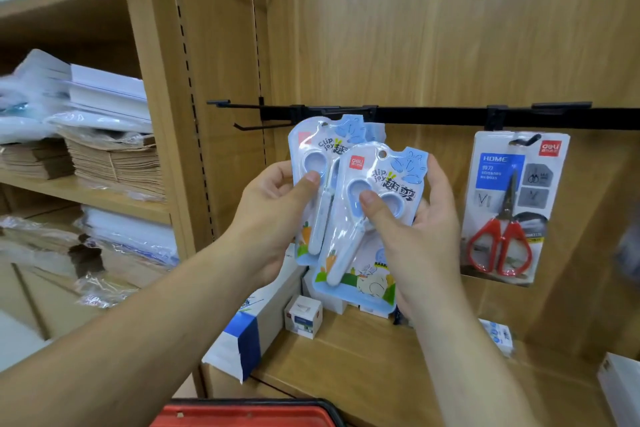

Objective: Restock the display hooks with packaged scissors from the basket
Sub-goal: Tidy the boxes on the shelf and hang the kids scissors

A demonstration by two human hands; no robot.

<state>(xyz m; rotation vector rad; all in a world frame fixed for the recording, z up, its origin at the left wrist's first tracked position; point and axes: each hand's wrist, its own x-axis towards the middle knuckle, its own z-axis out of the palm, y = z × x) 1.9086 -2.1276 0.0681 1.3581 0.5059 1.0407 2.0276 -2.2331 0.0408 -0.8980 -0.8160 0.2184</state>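
Two light-blue packs of children's scissors are held up in front of the black hook rail (433,113). My left hand (273,208) grips the rear pack (313,149), thumb on its front; its top reaches the rail beside a hook. My right hand (422,229) holds the front pack (367,218) lower and tilted, thumb pressed on the blister. An empty black hook (258,126) juts out to the left. One pack of red-handled scissors (509,208) hangs at the right. The red basket's rim (242,414) shows at the bottom edge.
A wooden shelf (346,357) below carries a small white box (303,316) and a white-and-blue carton (249,333). The left bay holds stacks of brown paper envelopes (114,163) and plastic-wrapped white sheets (104,94). A wood back panel stands behind the rail.
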